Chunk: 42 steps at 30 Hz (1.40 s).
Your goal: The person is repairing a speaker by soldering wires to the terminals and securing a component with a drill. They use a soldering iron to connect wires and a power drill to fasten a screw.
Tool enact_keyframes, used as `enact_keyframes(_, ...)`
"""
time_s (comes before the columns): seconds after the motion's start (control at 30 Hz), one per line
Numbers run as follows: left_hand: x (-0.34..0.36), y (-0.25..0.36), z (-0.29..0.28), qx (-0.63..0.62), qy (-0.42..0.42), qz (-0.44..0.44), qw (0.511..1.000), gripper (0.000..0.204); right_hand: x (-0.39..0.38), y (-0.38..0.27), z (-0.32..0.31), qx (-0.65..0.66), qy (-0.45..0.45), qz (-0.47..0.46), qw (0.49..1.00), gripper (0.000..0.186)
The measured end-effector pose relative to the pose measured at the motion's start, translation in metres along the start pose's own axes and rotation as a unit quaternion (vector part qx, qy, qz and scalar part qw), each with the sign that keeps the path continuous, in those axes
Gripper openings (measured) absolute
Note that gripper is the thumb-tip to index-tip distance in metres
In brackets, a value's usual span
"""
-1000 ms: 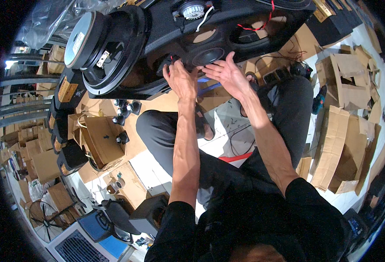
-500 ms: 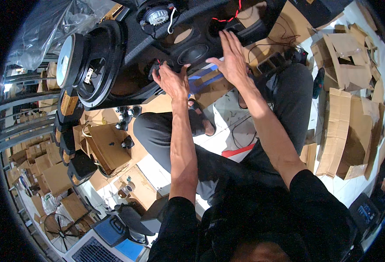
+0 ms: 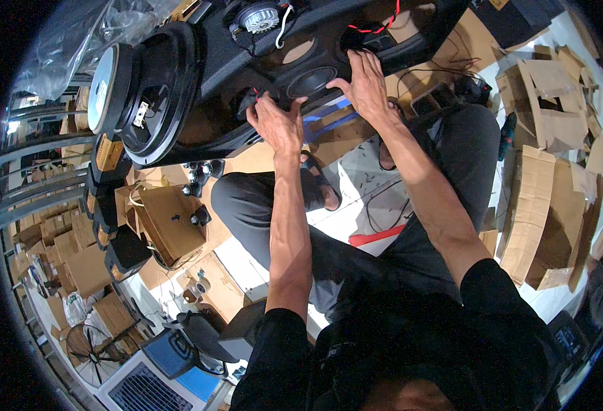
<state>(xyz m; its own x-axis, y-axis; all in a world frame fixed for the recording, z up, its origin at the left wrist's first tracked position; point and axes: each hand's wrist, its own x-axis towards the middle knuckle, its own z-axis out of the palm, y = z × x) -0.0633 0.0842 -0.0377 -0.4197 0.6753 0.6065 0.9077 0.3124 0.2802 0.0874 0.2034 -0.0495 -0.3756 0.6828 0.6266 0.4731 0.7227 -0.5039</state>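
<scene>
- Evidently, the left grip [image 3: 278, 127] sits at the cabinet [image 3: 216, 65], fingers curled beside a red wire [image 3: 255, 91]; cannot tell whether they grasp anything.
- Right grip [image 3: 367, 89]: released, thumb spread, fingers extended against the cabinet.
- Cabinet: just beyond both grips; probably heavy, stiff; best held by its rigid edges.
- Woofer [image 3: 137, 89], left of the left grip: likely weighty with a delicate cone; take its frame.

Bright light falls on a white tiled floor [image 3: 238, 256] (partly under brown cardboard [image 3: 346, 142]), grey bars [image 3: 48, 144] at left
</scene>
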Motion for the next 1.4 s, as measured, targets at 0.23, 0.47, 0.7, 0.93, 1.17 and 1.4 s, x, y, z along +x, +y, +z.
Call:
enact_keyframes(0.23, 0.001, 0.000, -0.006, -0.003, -0.030, -0.005, 1.000, 0.068, 0.000, -0.008, 0.002, -0.010, 0.011, -0.005, 1.000, 0.068)
enact_keyframes(0.47, 0.002, -0.006, 0.003, 0.045, -0.001, -0.016, 0.999, 0.072, 0.001, -0.012, 0.002, -0.012, 0.011, 0.009, 1.000, 0.068)
enact_keyframes(0.7, 0.004, 0.007, 0.011, 0.014, 0.073, 0.062, 0.995, 0.077, -0.003, -0.011, -0.017, 0.005, -0.016, 0.046, 0.999, 0.064)
enact_keyframes(0.93, -0.005, -0.059, 0.017, 0.137, 0.060, 0.009, 0.989, 0.087, -0.030, -0.124, -0.116, 0.115, 0.005, 0.183, 0.976, 0.054)
enact_keyframes(1.17, -0.003, -0.011, 0.022, 0.142, 0.051, 0.029, 0.988, 0.086, -0.138, -0.048, -0.243, 0.005, 0.078, 0.181, 0.980, 0.019)
enact_keyframes(1.4, -0.006, -0.009, 0.021, 0.158, 0.017, 0.001, 0.987, 0.080, -0.357, 0.136, -0.175, -0.096, -0.203, 0.567, 0.793, 0.024)
